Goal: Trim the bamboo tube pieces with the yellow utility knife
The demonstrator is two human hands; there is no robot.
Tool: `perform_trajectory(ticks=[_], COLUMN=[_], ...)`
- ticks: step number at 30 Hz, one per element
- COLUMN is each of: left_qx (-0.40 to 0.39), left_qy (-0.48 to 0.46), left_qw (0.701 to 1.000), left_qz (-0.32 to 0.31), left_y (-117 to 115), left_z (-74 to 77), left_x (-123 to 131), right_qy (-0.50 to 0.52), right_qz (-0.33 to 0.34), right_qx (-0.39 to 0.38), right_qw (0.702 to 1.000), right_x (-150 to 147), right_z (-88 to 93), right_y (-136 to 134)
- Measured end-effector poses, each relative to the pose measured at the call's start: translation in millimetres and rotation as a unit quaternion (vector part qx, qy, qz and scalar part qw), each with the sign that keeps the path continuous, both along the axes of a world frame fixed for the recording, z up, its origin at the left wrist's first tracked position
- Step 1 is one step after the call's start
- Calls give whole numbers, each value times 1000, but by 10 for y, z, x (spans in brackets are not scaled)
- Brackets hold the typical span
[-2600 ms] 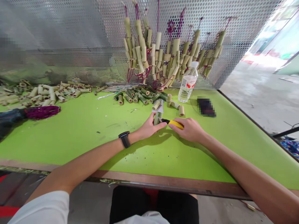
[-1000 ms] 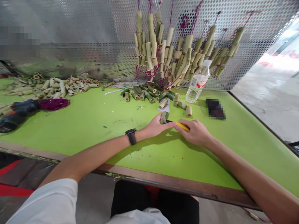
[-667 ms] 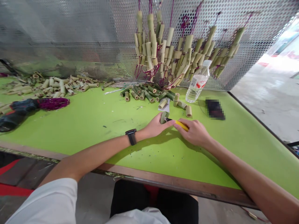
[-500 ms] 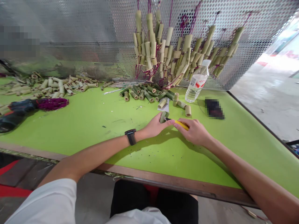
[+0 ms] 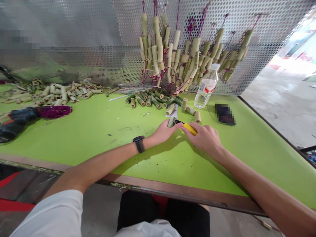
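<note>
Near the middle of the green table (image 5: 93,131), my left hand (image 5: 164,132) is closed around a short green bamboo piece (image 5: 170,123). A yellow utility knife (image 5: 190,128) is gripped in my right hand (image 5: 206,138), its blade end against the top of that piece. My left thumb touches the front of the knife. Just beyond my hands, a pale bamboo piece (image 5: 171,109) lies on a whitish sheet (image 5: 174,114). Two more pale pieces, one upright (image 5: 197,117), stand and lie to the right of it.
Behind lie a green bamboo pile (image 5: 158,98) and a pale one (image 5: 63,92). Bamboo strings (image 5: 195,49) hang on a perforated metal panel (image 5: 98,59). A water bottle (image 5: 206,87) and a blurred dark object (image 5: 225,114) stand right; a power tool (image 5: 14,123) and purple cord (image 5: 55,112) lie left.
The knife has turned slightly, its front end now across the top of the bamboo piece. The piece is tilted differently in my left hand. The whole view has shifted a little.
</note>
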State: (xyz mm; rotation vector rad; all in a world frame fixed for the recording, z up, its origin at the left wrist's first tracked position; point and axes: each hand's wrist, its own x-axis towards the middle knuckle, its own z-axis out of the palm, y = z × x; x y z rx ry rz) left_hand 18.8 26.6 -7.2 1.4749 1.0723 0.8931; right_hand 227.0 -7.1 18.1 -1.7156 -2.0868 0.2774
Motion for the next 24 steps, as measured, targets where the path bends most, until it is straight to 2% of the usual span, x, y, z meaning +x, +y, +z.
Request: perform_trajectory(ticks=[5, 8, 11, 13, 17, 24], left_qx=[22, -4, -24, -15, 13, 85], left_qy=[0, -3, -11, -14, -3, 44], left_qw=[1000, 1000, 1000, 1000, 1000, 995], left_qz=[22, 22, 1, -16, -27, -1], left_y=[-57, -70, -63, -58, -51, -42], left_z=[14, 31, 36, 27, 2, 7], left_x=[-3, -8, -22, -31, -37, -41], right_qy=[5, 0, 0, -8, -17, 17], right_qz=[-66, -24, 53, 81, 90, 74], right_qx=[29, 37, -4, -25, -35, -43], right_qw=[997, 999, 999, 996, 995, 996], right_x=[208, 264, 216, 169, 132, 124], right_z=[31, 60, 50, 32, 12, 24], right_y=[138, 152, 106, 75, 56, 39])
